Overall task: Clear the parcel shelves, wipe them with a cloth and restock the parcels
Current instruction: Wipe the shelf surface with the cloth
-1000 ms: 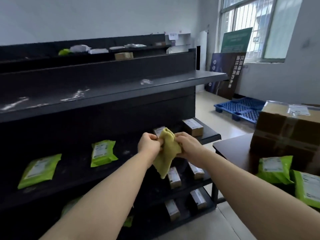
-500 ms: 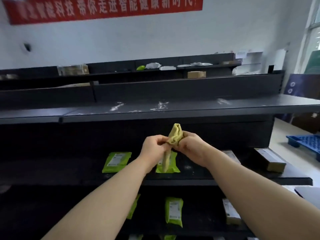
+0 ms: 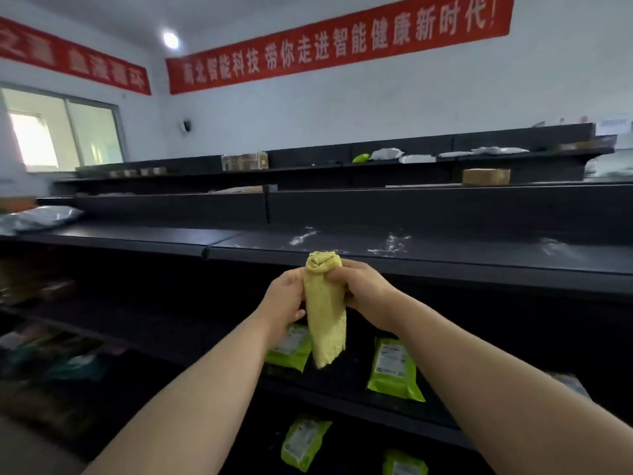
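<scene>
Left hand (image 3: 286, 298) half behind cloth (image 3: 324, 317)

Looked like parcel depot or pick-up storeroom. Long dark metal shelves (image 3: 411, 258) ran in tiers across room, row behind row. On lower tiers lay green labelled mailers (image 3: 394, 368); cardboard box (image 3: 485, 176) and pale poly bags (image 3: 387, 153) sat on far rows. Bare white walls (image 3: 342, 108) carried red banners (image 3: 339, 42) with white Chinese slogans. Plain sliding window (image 3: 61, 132) at left, round ceiling lamp (image 3: 170, 39) overhead.

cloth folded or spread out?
Folded: the cloth hangs as a narrow layered strip, its top bunched between the left hand and right hand.
</scene>
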